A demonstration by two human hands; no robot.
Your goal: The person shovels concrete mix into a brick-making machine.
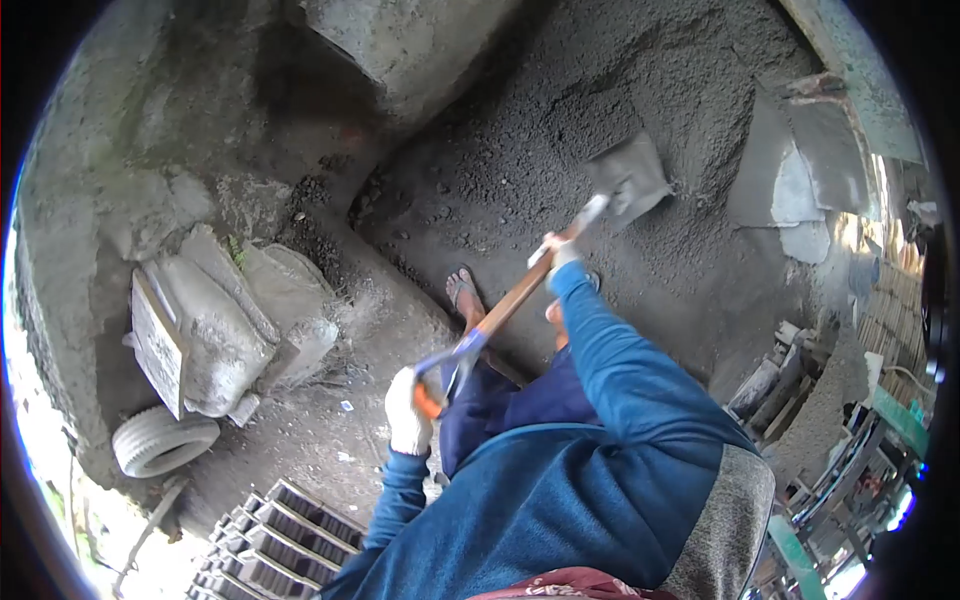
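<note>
A shovel [517, 292] with a wooden shaft slants across the view. My left hand [408, 412], in a white glove, is closed around its orange and blue D-shaped handle near my left thigh. My right hand [562, 250], also gloved, grips the lower shaft close to the metal socket. The flat grey blade [632, 182] lies against a heap of dark, damp sand-like material [560, 110], beyond my sandalled feet. Around the blade and right hand the picture is slightly blurred.
A low concrete edge [400, 300] runs left of my feet. Farther left are stacked slabs and sacks [215, 330] and a tyre [165, 442]. Slatted racks [275, 545] stand at lower left. Grey sheets [800, 165] lean at right, with wood scraps [780, 375] below.
</note>
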